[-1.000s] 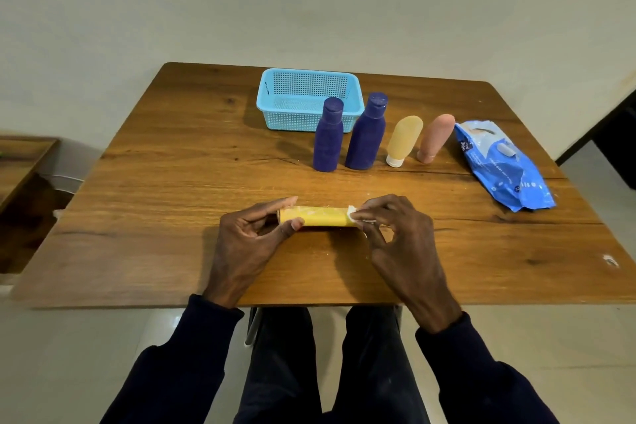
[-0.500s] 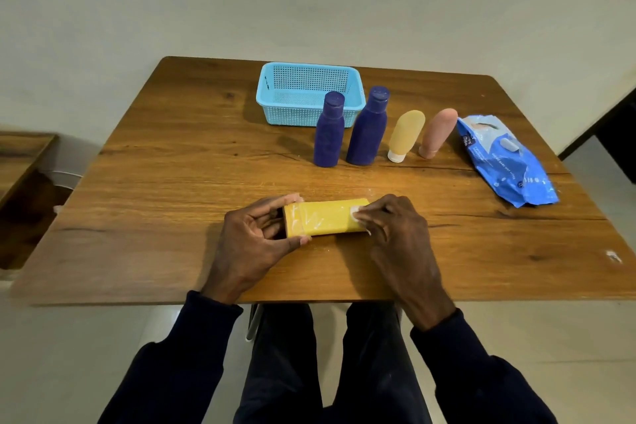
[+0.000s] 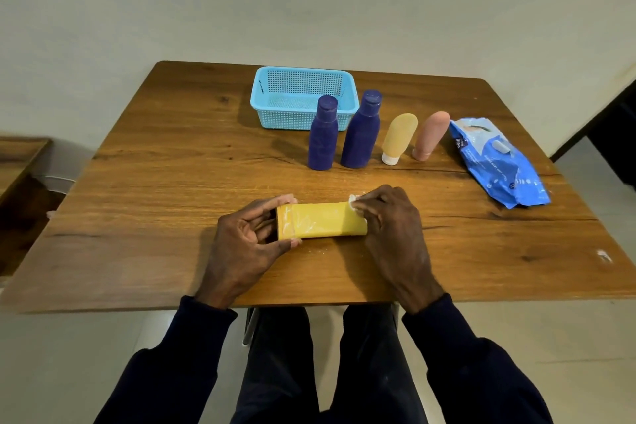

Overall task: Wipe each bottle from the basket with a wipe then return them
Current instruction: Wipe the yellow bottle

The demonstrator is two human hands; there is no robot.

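A flat yellow bottle [image 3: 323, 220] lies sideways just above the table's near edge. My left hand [image 3: 247, 244] grips its left end between thumb and fingers. My right hand [image 3: 395, 234] pinches a small white wipe [image 3: 354, 200] against the bottle's right end. Behind them stand two dark blue bottles [image 3: 322, 134] [image 3: 362, 131], a pale yellow tube [image 3: 399, 138] on its white cap and a pink tube [image 3: 431, 136]. The light blue basket [image 3: 268, 96] behind them looks empty.
A blue wipes pack [image 3: 499, 162] lies at the right of the wooden table [image 3: 155, 182]. A second wooden surface [image 3: 17, 158] shows at the far left. My legs are under the near edge.
The yellow bottle has turned about its long axis, from showing its narrow edge to showing its broad face. My right hand with the wipe stays at the right end.
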